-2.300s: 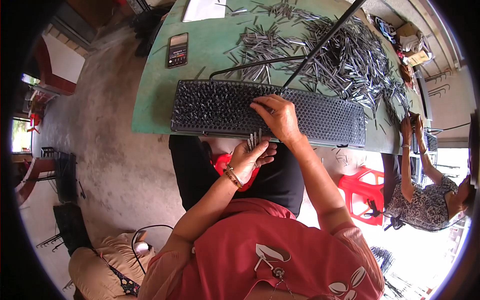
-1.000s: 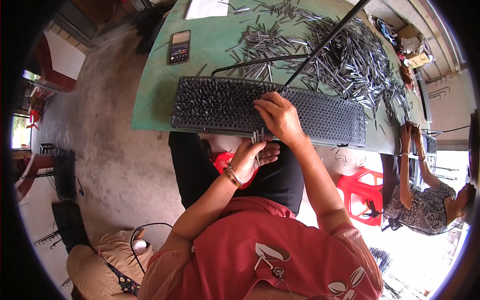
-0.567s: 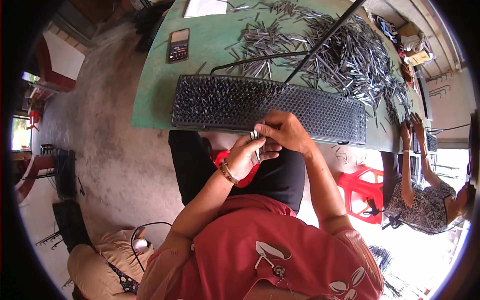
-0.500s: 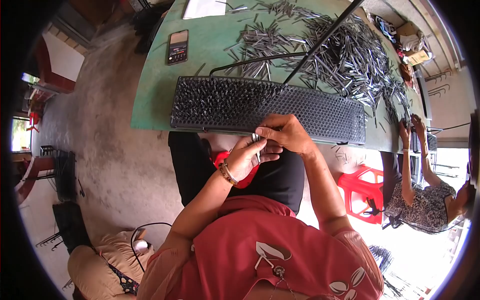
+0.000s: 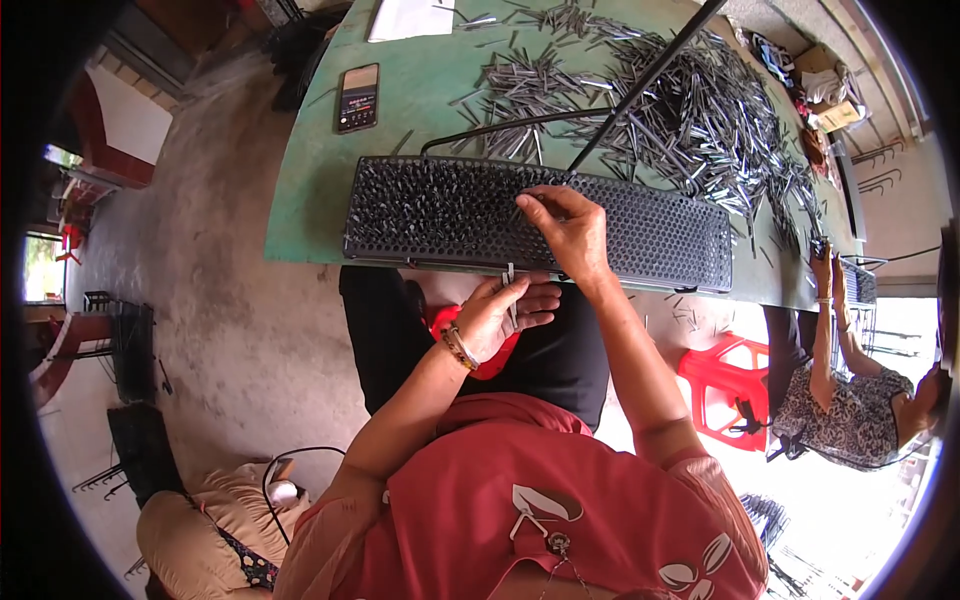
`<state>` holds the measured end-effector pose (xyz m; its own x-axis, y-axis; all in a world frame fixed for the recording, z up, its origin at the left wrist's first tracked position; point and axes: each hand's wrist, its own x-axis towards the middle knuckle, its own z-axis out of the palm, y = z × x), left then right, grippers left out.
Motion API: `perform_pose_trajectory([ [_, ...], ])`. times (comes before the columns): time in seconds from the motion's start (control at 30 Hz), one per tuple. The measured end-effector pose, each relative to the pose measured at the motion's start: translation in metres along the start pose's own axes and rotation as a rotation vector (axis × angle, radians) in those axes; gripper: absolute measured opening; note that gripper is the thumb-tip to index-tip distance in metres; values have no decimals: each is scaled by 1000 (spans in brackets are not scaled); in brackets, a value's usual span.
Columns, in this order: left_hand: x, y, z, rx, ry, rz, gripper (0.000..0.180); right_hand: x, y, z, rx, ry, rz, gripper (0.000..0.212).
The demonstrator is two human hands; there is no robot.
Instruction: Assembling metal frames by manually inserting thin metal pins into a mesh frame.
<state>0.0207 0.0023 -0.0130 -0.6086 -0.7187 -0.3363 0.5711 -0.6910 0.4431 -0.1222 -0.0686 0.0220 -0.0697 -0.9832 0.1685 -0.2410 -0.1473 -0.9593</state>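
A long black tray full of small holes [image 5: 650,238] lies along the near edge of the green table, its left half bristling with upright dark strips [image 5: 430,205]. Just below the tray's front edge, my left hand [image 5: 492,312] is palm up, its thumb closed over a few thin strips [image 5: 512,285] against the fingers. My right hand [image 5: 575,235] reaches over the tray, thumb and forefinger pinched at the border between filled and bare holes. Whatever small thing lies in that pinch cannot be made out.
Loose dark strips [image 5: 700,120] heap across the table behind the tray, under a slanting black rod [image 5: 650,75]. A phone [image 5: 358,98] lies at left. Red stool [image 5: 725,385] stands at right, near another person's hands [image 5: 828,270] working at the table.
My right hand has left the left hand and moved up over the tray. The left hand stays in place with its strips. The other person's hands have shifted slightly.
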Motion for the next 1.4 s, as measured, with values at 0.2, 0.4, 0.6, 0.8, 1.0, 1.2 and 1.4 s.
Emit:
perform_pose_trajectory([
  [0.2,0,-4,-4,-2,32,0,32,3,-5,1,-182,4,-215,17],
  [0.4,1,-6,-8,-71,-4,18,33,-1,-1,-1,-228,-9,-188,15],
  [0.6,0,-4,-7,-82,-7,-22,37,-5,10,0,-304,-38,-313,16],
  [0.8,-1,-5,-5,-65,-3,-22,37,-8,8,0,-281,-69,-284,17],
  [1.0,-1,-8,-4,-22,-12,-5,36,-13,6,2,-385,-68,-382,16],
  [1.2,-3,1,2,-41,-83,-5,36,-10,-3,-14,-297,-15,-264,18],
  [1.4,-4,7,10,-11,-206,-53,38,-27,-14,-36,-5,-533,53,21],
])
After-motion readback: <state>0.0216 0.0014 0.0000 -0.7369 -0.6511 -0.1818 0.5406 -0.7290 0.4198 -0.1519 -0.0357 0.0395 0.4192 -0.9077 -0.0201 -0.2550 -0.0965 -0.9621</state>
